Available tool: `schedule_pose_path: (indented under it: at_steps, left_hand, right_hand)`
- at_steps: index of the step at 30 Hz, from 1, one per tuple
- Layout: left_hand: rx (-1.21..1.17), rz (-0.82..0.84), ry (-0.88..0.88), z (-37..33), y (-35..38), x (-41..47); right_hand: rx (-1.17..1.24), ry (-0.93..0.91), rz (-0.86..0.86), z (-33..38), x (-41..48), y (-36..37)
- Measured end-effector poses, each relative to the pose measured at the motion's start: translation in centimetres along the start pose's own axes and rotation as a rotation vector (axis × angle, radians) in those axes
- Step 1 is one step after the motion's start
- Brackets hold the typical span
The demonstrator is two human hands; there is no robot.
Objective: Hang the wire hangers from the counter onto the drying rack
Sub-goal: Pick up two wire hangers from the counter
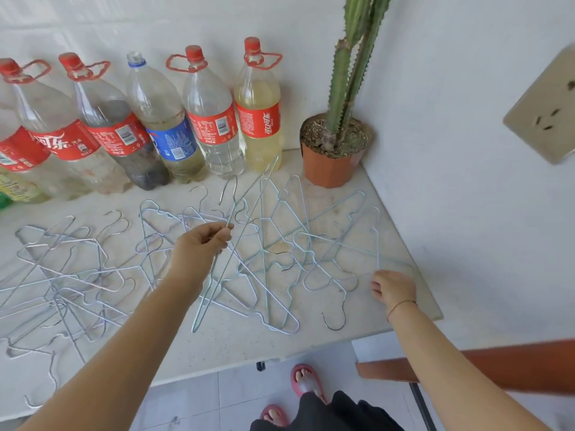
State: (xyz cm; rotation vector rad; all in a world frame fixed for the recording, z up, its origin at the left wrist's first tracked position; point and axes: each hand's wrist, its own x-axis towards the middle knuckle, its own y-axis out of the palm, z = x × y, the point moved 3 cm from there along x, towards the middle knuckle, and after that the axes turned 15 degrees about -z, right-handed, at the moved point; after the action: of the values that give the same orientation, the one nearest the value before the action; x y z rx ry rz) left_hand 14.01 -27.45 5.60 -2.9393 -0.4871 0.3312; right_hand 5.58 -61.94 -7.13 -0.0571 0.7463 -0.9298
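Pale stone counter strewn with hangers

The counter (236, 343) runs into a white wall corner. Light-coloured wire hangers (265, 262) lie flat across most of it, overlapping and tangled, from the left edge almost to the right. A row of large plastic bottles (214, 119) stands along the back wall, and at its right end, in the corner, a cactus in an orange pot (329, 164).

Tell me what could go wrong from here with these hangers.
1. The lifted hanger in the left hand hangs over the tangled hangers. A hook may snag and drag others along.
2. Its upper tip is close to the bottles, so a swing might knock one.
3. The right hand is at a hanger near the edge of the counter, and it could slip off.
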Motion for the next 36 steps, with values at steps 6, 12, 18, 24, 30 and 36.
schedule_pose_path:
  at_steps: [6, 12, 18, 24, 30, 36]
  left_hand:
    - [0.014, 0.047, -0.039, 1.2, 2.1, -1.0]
    - [0.045, 0.062, -0.043, 1.5, 2.7, -1.5]
    - [0.052, 0.071, -0.05, 1.7, 2.3, -1.7]
    - [0.052, 0.077, -0.034, 1.7, 1.3, -1.8]
    - [0.012, 0.074, -0.049, 1.1, 0.0, -1.6]
    - [-0.052, 0.066, -0.069, 0.3, -1.3, -1.6]
  right_hand:
    - [0.2, 0.153, 0.086, -0.7, -1.2, 0.6]
    - [0.345, 0.271, 0.108, -0.6, -3.0, 1.4]
    - [0.398, 0.286, 0.115, 0.4, -3.5, 1.8]
    - [0.418, 0.091, 0.212, 2.2, -3.8, 2.4]
    - [0.419, 0.011, 0.264, 4.3, -5.5, 2.8]
    - [0.402, -0.091, 0.359, 6.4, -9.0, 2.9]
